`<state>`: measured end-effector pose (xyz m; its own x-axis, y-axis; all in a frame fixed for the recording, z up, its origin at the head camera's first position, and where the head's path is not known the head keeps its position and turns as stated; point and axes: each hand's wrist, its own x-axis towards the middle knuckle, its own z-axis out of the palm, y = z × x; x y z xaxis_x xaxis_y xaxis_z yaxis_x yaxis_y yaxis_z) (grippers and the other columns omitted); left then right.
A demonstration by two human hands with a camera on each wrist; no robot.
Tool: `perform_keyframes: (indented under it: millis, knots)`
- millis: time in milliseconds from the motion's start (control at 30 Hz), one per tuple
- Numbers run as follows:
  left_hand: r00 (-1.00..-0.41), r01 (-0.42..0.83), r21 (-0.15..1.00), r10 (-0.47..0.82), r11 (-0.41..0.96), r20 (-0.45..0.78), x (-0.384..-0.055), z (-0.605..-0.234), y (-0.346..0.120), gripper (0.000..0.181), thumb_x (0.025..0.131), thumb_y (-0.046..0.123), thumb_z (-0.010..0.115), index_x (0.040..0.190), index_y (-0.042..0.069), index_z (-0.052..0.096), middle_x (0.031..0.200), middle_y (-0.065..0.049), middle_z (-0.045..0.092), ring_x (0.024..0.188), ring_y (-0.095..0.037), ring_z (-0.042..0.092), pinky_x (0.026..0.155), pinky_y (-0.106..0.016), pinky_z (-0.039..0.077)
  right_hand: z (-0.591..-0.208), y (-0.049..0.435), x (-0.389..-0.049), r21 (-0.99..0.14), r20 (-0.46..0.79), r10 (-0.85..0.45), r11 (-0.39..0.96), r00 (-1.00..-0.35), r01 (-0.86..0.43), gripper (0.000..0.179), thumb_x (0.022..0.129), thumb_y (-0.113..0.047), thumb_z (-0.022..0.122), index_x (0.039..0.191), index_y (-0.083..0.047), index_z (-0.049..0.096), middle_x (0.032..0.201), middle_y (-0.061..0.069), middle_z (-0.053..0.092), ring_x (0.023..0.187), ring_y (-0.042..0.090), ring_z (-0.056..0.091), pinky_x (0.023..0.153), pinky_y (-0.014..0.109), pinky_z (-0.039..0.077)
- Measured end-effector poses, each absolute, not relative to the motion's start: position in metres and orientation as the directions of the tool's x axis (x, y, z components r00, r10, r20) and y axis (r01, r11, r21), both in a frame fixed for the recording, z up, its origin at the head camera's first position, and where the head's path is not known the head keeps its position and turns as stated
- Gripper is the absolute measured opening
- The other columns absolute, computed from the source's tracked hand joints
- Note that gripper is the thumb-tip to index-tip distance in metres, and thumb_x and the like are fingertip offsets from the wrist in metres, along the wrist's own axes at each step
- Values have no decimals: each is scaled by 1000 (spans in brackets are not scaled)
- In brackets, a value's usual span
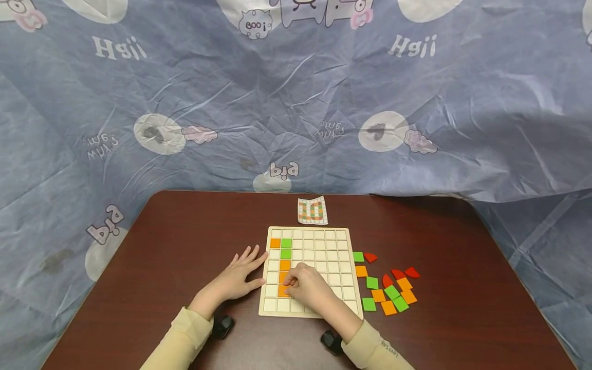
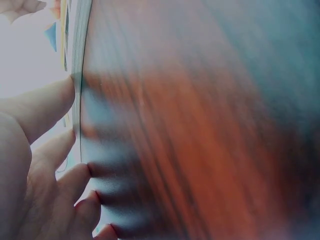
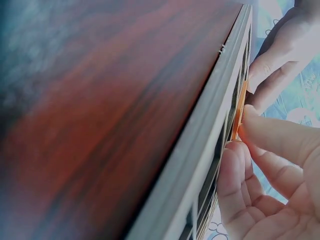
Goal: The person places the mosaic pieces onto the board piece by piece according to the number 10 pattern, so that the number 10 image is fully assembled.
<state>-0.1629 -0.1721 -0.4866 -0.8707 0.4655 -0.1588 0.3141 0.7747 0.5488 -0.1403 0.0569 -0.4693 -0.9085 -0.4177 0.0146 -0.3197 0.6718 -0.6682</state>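
Note:
A pale gridded board [image 1: 321, 255] lies on the table, with two green square tiles [image 1: 286, 248] and several orange ones in its left columns. My right hand [image 1: 309, 289] is over the lower left part of the board, thumb and fingers pinching an orange square tile [image 1: 282, 291] at its right edge. In the right wrist view this orange tile [image 3: 239, 112] appears edge-on against the grid, thumb tip on it. My left hand [image 1: 233, 277] rests palm down with fingers spread, its fingertips right at the board's left edge.
Right of the board lie loose green squares [image 1: 372, 282], orange squares [image 1: 389, 308] and red rounded pieces [image 1: 412, 272]. A small printed pattern card [image 1: 312, 210] lies behind the board. Blue printed cloth [image 1: 296, 103] hangs beyond the dark wooden table [image 1: 208, 221].

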Motion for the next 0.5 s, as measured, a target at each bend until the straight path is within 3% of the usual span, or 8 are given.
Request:
perform_keyframes:
  millis: [233,500]
  knots:
    - [-871,306,546,461,780,-170,-163,-489,-172,68,97,33,63,156,19,32,163,-16,18,152,-39,10,122,-60,10,-464,73,-142,-721,10,-400,633,-917,-283,3,85,-12,76,84,-10,74,78,-5,60,68,2,52,62,17,46]
    - [-866,309,558,470,770,-169,-164,-489,-173,68,98,32,62,156,18,31,164,-16,16,153,-39,8,121,-61,8,-447,125,-151,-774,-55,-199,628,-979,-84,6,88,-13,74,94,-12,75,86,-4,67,76,7,60,68,23,51]
